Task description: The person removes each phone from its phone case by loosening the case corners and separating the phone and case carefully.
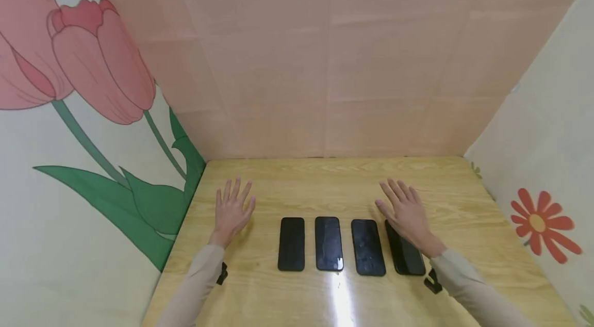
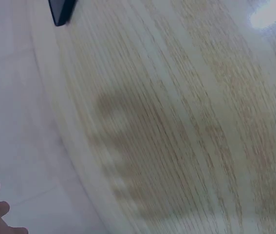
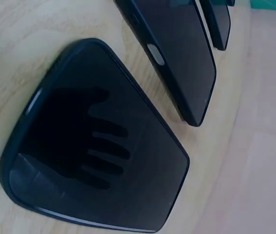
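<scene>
Head view: right hand [image 1: 406, 215] partly hides the nearest phone [image 1: 409, 261]; left sleeve [image 1: 191, 288] and right sleeve [image 1: 473, 288], behind the hands, run off the bottom edge. Wrist views: left hand [image 1: 230, 216] and right hand mostly cropped out, shadow [image 2: 128, 165] near left hand blurred

The table [image 1: 287, 187] is surfaced in light, glossy wood grain. On it, a first smartphone [image 1: 291, 244], a second smartphone [image 1: 329, 243], a third smartphone [image 1: 368, 247] and a fourth smartphone [image 1: 408, 257] are laid in one row, from left to right. All are spaced apart, with dark screens faced up. Nearer the viewer, a bright reflection [image 1: 342, 298] is shown just beyond the second smartphone's end.
</scene>
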A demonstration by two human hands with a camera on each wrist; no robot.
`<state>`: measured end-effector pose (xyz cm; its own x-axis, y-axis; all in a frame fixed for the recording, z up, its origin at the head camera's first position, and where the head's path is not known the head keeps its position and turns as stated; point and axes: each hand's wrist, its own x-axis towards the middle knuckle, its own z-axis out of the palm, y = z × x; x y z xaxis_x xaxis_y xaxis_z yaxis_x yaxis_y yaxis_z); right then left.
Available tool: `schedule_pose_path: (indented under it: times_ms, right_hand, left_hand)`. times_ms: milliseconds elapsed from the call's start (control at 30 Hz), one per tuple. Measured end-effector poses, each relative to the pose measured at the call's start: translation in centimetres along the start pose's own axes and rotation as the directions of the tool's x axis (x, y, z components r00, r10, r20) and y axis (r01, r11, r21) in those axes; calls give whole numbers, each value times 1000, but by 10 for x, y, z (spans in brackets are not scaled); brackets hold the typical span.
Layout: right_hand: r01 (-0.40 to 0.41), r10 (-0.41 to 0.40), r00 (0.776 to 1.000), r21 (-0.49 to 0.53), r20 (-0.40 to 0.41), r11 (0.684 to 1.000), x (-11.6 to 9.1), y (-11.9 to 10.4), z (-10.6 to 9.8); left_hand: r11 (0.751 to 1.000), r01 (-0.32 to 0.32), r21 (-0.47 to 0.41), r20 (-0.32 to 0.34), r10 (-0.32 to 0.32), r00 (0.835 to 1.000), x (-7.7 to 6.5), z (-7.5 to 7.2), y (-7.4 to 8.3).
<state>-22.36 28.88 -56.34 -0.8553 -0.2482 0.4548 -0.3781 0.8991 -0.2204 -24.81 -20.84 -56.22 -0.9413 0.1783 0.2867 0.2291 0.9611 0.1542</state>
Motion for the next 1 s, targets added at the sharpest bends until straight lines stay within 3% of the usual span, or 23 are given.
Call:
schedule_pose_path:
  times_ms: [733, 1000]
  right_hand:
    - [57, -57, 998, 66, 7, 996, 2, -25, 18]
    - [66, -65, 998, 81, -7, 995, 3, -32, 28]
  left_hand:
    - [999, -4, -50, -3, 4, 1000, -3, 2, 3]
    - [998, -6, -59, 29, 8, 1000, -4, 4, 3]
